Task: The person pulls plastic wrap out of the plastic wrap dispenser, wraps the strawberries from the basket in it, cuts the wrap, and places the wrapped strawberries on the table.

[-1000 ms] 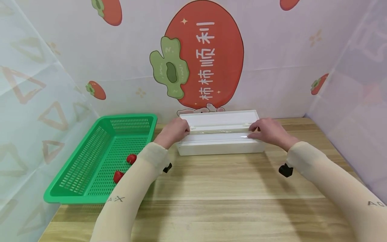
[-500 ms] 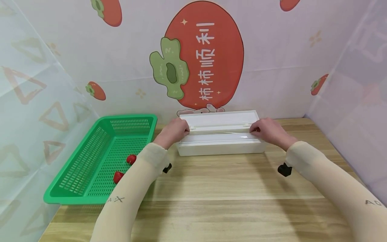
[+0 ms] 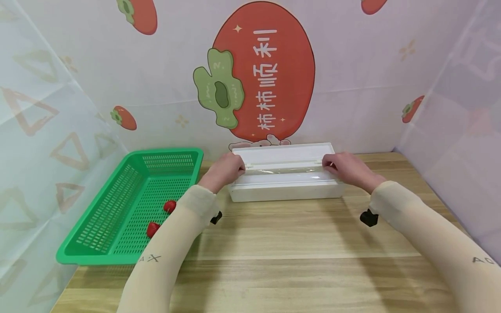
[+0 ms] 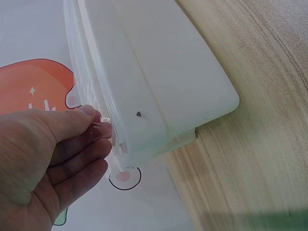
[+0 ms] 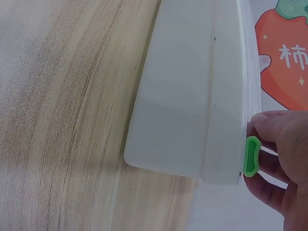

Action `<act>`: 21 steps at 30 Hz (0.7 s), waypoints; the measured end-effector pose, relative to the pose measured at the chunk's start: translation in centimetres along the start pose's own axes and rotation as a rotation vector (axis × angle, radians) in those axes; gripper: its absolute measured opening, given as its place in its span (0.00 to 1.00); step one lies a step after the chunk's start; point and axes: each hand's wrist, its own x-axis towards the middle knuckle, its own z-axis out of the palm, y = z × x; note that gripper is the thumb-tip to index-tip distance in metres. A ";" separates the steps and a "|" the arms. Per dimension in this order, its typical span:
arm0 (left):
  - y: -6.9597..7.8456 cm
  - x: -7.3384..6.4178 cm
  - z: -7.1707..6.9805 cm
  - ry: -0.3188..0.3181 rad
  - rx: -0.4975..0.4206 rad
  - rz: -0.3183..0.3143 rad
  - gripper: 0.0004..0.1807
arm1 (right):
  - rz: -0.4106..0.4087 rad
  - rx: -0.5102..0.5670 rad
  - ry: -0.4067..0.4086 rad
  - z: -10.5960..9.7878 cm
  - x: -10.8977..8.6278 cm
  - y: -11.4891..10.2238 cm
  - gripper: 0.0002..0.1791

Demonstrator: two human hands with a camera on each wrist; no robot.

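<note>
A long white cling film dispenser (image 3: 287,191) stands at the back of the table, its lid (image 3: 283,153) raised behind. Clear cling film (image 3: 278,171) stretches across its top, visible mostly by its glints. At the left end my left hand (image 3: 228,170) pinches the film between thumb and forefinger; the left wrist view shows the crinkled film (image 4: 98,129) there. My right hand (image 3: 345,168) pinches the film's other side at the right end, its fingertips partly hidden. Beside those fingers a small green plastic piece (image 5: 251,156) sits at the dispenser's end.
Left of the dispenser is a green basket (image 3: 131,259) with a red strawberry-like piece (image 3: 170,206) and another red piece (image 3: 152,229) inside. A printed cloth wall (image 3: 352,78) rises right behind. Wooden tabletop (image 3: 289,243) extends in front.
My right hand's fingers have closed together on the film at the right end. The film between the hands has lifted slightly and shows more glints. My left hand stays in place.
</note>
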 end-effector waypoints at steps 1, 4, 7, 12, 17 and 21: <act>0.0 0.0 0.0 0.000 0.000 -0.003 0.16 | -0.002 -0.004 0.000 -0.1 0.0 0.0 0.02; 0.0 0.0 0.0 0.000 -0.005 -0.011 0.15 | -0.002 -0.007 -0.004 -0.2 0.0 -0.1 0.01; 0.0 -0.1 0.0 -0.001 -0.013 -0.013 0.12 | 0.009 0.025 -0.016 -0.3 0.1 -0.1 0.03; -0.1 -0.1 0.0 -0.001 -0.029 -0.011 0.10 | 0.041 0.092 -0.049 -0.4 0.4 -0.1 0.01; -0.1 -0.1 -0.1 -0.005 -0.029 -0.004 0.12 | 0.057 0.122 -0.055 -0.4 0.7 -0.2 0.07; -0.2 -0.2 -0.2 -0.003 -0.025 0.005 0.10 | 0.098 0.125 -0.041 -0.3 0.9 -0.2 0.11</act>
